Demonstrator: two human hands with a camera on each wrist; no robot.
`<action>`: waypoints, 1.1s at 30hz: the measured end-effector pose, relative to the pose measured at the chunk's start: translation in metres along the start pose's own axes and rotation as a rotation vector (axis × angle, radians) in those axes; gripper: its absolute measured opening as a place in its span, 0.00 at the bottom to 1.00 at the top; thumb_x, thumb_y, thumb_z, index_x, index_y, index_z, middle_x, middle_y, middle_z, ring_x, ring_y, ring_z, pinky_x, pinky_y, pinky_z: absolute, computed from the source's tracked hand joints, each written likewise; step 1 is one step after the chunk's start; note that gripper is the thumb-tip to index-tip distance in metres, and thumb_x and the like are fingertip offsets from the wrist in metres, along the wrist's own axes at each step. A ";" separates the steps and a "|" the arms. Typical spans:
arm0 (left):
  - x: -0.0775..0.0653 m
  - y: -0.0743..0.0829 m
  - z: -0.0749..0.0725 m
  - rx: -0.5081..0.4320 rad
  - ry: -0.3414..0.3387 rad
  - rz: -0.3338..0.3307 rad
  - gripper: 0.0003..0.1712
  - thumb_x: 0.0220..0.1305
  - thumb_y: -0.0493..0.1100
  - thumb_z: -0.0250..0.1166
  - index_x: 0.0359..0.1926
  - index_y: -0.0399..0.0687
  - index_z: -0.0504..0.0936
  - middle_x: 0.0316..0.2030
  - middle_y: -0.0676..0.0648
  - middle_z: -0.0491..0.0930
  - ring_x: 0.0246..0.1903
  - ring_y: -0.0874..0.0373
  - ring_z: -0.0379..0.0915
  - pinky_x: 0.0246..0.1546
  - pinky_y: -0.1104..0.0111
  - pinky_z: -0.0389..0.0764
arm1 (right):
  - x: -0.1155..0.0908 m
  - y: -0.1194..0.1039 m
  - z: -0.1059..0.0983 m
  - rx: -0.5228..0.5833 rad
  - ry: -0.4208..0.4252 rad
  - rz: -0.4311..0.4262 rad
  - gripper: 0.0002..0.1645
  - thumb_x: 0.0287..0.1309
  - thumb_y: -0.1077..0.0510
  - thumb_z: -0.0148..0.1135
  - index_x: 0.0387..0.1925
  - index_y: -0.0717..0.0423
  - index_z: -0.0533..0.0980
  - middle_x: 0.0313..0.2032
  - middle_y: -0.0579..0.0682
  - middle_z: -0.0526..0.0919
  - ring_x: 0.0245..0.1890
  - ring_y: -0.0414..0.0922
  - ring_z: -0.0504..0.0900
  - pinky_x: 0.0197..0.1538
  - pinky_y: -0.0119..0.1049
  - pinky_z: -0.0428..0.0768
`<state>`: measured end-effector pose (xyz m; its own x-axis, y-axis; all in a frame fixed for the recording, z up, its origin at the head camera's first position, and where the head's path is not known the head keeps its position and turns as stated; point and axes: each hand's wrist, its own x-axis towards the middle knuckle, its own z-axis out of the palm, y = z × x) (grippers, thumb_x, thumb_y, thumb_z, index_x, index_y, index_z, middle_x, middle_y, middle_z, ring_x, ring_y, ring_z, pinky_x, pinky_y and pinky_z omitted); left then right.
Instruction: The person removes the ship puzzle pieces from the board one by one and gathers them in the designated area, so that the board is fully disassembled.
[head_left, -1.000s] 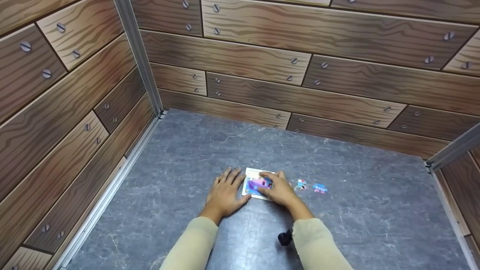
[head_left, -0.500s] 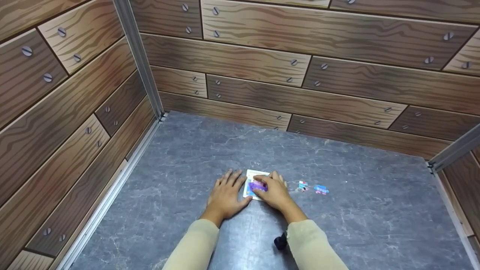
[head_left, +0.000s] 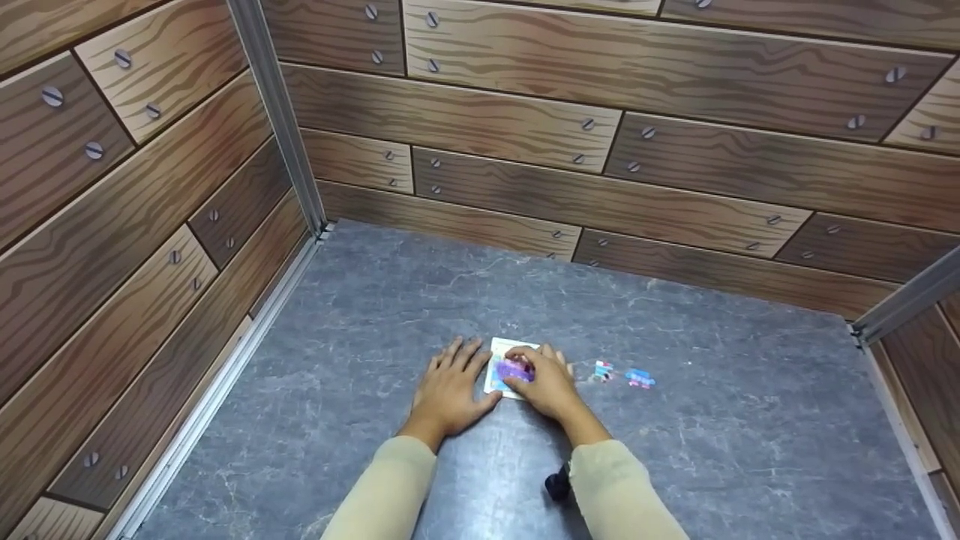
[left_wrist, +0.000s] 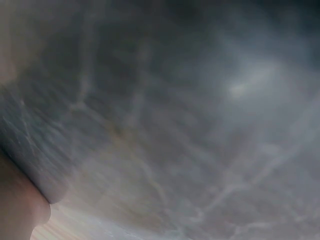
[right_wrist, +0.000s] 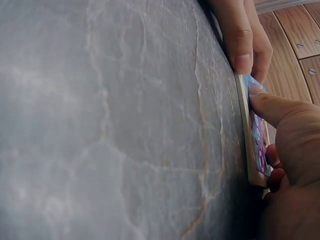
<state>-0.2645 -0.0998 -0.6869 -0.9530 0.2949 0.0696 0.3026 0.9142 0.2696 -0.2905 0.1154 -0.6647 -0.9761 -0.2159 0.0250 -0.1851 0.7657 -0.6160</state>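
My left hand (head_left: 448,382) lies flat on the table, fingers straight, its thumb and forefinger right at the left edge of a small pale-framed jigsaw puzzle (head_left: 498,346). Over the puzzle's right half is my right hand (head_left: 553,386), thumb and forefinger bent around a purple jigsaw piece (head_left: 512,370) in the picture. In the right wrist view, the right thumb (right_wrist: 274,106) presses on the picture, and curled fingertips (right_wrist: 276,176) sit at the puzzle's wooden side (right_wrist: 257,179). The right hand hides much of the picture. The left wrist view shows mostly blurred tabletop.
Two loose jigsaw pieces, one white and blue (head_left: 603,371) and one blue and pink (head_left: 640,377), lie right of the right hand. A black object (head_left: 557,486) shows beside the right sleeve. Plank-patterned walls (head_left: 517,157) enclose the grey marbled table (head_left: 420,285).
My right hand has shifted left over the puzzle, covering more of its right side. The left hand has stayed beside it, and the loose pieces have not moved.
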 end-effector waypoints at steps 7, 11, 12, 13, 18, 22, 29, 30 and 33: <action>0.000 0.001 0.000 -0.001 -0.012 -0.005 0.47 0.72 0.81 0.49 0.83 0.67 0.65 0.86 0.55 0.57 0.88 0.46 0.47 0.82 0.39 0.61 | -0.001 0.000 0.000 0.017 0.017 -0.010 0.22 0.60 0.47 0.80 0.55 0.32 0.83 0.42 0.48 0.79 0.45 0.47 0.72 0.52 0.49 0.66; 0.000 0.000 0.000 0.006 -0.019 -0.009 0.47 0.72 0.81 0.49 0.83 0.67 0.65 0.87 0.55 0.57 0.88 0.47 0.47 0.83 0.40 0.61 | -0.001 0.000 0.002 0.012 0.022 -0.007 0.27 0.60 0.48 0.80 0.60 0.33 0.83 0.42 0.48 0.80 0.46 0.48 0.73 0.52 0.50 0.66; 0.000 0.000 0.000 0.007 -0.018 -0.010 0.47 0.72 0.81 0.49 0.83 0.67 0.65 0.87 0.55 0.57 0.88 0.47 0.47 0.83 0.40 0.61 | -0.001 0.001 0.002 0.011 0.022 -0.002 0.29 0.60 0.48 0.81 0.62 0.34 0.82 0.42 0.48 0.79 0.46 0.47 0.72 0.52 0.50 0.66; 0.000 0.000 0.000 0.009 -0.016 -0.009 0.47 0.72 0.81 0.49 0.83 0.66 0.65 0.86 0.55 0.57 0.88 0.46 0.48 0.82 0.40 0.61 | -0.001 0.001 0.002 0.010 0.022 0.001 0.30 0.60 0.47 0.81 0.64 0.36 0.82 0.43 0.49 0.79 0.46 0.47 0.72 0.52 0.50 0.66; 0.000 0.000 0.001 0.014 -0.002 -0.001 0.47 0.72 0.81 0.49 0.82 0.66 0.66 0.86 0.54 0.59 0.87 0.46 0.50 0.82 0.40 0.63 | -0.001 0.001 0.003 0.017 0.016 0.011 0.29 0.60 0.48 0.81 0.62 0.41 0.84 0.43 0.48 0.77 0.45 0.46 0.70 0.50 0.48 0.64; 0.000 0.000 0.001 0.016 -0.002 0.000 0.47 0.72 0.81 0.49 0.82 0.66 0.66 0.86 0.54 0.58 0.87 0.46 0.49 0.82 0.40 0.63 | -0.002 0.001 0.002 0.049 0.035 0.009 0.24 0.58 0.49 0.82 0.57 0.39 0.87 0.44 0.48 0.80 0.45 0.46 0.72 0.51 0.48 0.65; 0.001 0.002 0.000 0.004 -0.018 -0.015 0.48 0.72 0.81 0.49 0.83 0.67 0.65 0.86 0.55 0.57 0.88 0.46 0.48 0.83 0.39 0.61 | -0.002 0.003 0.001 0.168 0.076 0.000 0.22 0.57 0.53 0.82 0.54 0.39 0.89 0.43 0.47 0.84 0.46 0.47 0.75 0.53 0.49 0.66; 0.001 0.002 0.000 0.002 -0.019 -0.016 0.48 0.72 0.81 0.49 0.83 0.67 0.65 0.86 0.55 0.57 0.88 0.46 0.48 0.83 0.39 0.61 | -0.002 0.004 0.001 0.186 0.082 -0.004 0.22 0.57 0.55 0.82 0.54 0.39 0.89 0.43 0.47 0.85 0.46 0.47 0.75 0.54 0.48 0.66; 0.001 0.002 0.001 0.002 -0.017 -0.015 0.48 0.71 0.81 0.49 0.83 0.66 0.66 0.86 0.55 0.57 0.88 0.46 0.48 0.83 0.39 0.61 | -0.002 0.007 0.002 0.226 0.101 -0.023 0.20 0.57 0.59 0.81 0.52 0.41 0.90 0.42 0.46 0.89 0.46 0.46 0.77 0.54 0.45 0.65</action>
<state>-0.2647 -0.0979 -0.6872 -0.9570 0.2858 0.0496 0.2884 0.9191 0.2685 -0.2894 0.1196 -0.6704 -0.9805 -0.1615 0.1122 -0.1881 0.6039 -0.7745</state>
